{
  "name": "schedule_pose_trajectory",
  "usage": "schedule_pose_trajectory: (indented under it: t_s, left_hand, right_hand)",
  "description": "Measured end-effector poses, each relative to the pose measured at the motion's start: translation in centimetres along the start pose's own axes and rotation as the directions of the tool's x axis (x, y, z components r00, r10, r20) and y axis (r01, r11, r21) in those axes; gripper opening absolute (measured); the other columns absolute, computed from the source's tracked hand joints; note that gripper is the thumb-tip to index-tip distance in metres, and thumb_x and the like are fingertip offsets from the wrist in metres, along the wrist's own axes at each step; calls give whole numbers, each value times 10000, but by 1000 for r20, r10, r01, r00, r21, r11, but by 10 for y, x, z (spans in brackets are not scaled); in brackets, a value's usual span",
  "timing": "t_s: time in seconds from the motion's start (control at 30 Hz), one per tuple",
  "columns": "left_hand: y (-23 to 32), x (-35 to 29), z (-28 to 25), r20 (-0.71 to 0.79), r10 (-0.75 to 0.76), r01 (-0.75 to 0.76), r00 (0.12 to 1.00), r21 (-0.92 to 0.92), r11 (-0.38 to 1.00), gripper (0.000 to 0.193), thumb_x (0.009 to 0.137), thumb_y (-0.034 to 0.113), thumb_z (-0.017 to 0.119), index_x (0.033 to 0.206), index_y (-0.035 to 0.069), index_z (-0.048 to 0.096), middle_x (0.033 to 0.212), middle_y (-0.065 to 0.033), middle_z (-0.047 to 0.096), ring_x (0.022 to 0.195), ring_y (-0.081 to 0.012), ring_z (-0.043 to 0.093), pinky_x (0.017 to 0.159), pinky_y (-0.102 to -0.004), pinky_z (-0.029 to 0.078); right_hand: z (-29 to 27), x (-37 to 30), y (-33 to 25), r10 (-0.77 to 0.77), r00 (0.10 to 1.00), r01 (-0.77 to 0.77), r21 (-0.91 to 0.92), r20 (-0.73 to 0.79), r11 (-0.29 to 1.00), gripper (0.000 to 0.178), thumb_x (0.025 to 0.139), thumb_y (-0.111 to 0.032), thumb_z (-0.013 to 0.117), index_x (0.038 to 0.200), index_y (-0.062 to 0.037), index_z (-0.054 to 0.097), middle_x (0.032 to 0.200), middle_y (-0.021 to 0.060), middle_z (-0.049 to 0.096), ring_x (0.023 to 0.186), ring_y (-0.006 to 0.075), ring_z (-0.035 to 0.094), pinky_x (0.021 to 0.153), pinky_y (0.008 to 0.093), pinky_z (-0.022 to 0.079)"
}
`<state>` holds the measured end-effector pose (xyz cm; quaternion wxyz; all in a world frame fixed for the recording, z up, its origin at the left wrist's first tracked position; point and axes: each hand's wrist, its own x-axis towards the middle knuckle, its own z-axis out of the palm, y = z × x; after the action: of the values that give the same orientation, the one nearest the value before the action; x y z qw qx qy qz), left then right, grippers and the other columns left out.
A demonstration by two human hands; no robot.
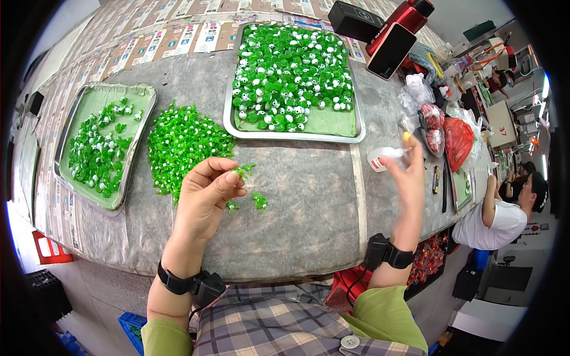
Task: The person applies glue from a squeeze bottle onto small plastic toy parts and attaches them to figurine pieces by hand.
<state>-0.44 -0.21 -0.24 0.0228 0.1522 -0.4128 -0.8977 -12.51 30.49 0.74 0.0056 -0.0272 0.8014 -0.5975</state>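
Note:
My left hand is closed in a pinch on a small green plastic sprig above the grey table cover. Two loose sprigs, one of them the green piece, lie on the cover beside it. A heap of like green pieces with white spots spreads just beyond that hand. On the right, my right hand, a little blurred, has thumb and fingers around a small white squeeze bottle, which is tilted. A yellow tip shows by its fingertips.
A metal tray full of green pieces with white eye-like balls stands at the far middle; a smaller tray is at left. A phone, red bottle and red plastic bag sit right. A person sits at far right.

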Motion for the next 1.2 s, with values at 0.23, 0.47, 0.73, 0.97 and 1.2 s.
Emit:
schedule_pose_trajectory:
  t_s: [0.23, 0.47, 0.73, 0.97, 1.2]
  left_hand:
    - [1, -2, -4, -13, 4, -4, 1000, -8, 1000, 117, 750, 64, 575, 858, 36, 540, 735, -31, 563, 668, -112, 550, 621, -252, 481]
    - [3, -3, -1, 19, -3, 4, 1000, -12, 1000, 127, 753, 72, 575, 868, 32, 540, 737, -34, 566, 675, -115, 554, 623, -254, 481]
    - [5, -7, -3, 58, -25, 26, 998, -26, 999, 141, 749, 79, 581, 876, 33, 542, 738, -40, 575, 676, -118, 561, 614, -251, 482]
    - [0, -4, -2, 79, -56, 62, 995, -73, 995, 133, 756, 81, 571, 878, 36, 540, 783, -58, 581, 699, -129, 570, 616, -256, 493]
    - [2, -3, -1, 101, -53, 63, 993, -98, 993, 150, 761, 102, 569, 887, 32, 527, 827, -88, 590, 713, -138, 579, 613, -243, 496]
  right_hand:
    - [70, 16, -87, -486, 866, 479, -462, 113, 746, 128, 696, -78, 588, 813, -35, 559, 801, 71, 573, 712, 177, 551, 645, 284, 426]
    - [116, 76, -17, -448, 822, 518, -789, 352, 331, 178, 649, -83, 597, 809, -29, 540, 725, 88, 560, 674, 244, 551, 598, 335, 427]
    - [114, 31, -76, -271, 901, 395, -383, 338, 835, 161, 665, -48, 594, 809, -15, 531, 706, 68, 550, 694, 154, 544, 629, 258, 446]
    - [144, -27, -59, -95, 664, -276, 361, 742, 891, 207, 736, -40, 574, 925, -21, 491, 842, 4, 532, 755, 62, 508, 665, 193, 415]
    - [152, -37, -47, -147, 699, -192, 381, 700, 904, 210, 754, -32, 552, 956, -22, 493, 850, 8, 530, 789, 74, 516, 699, 208, 420]
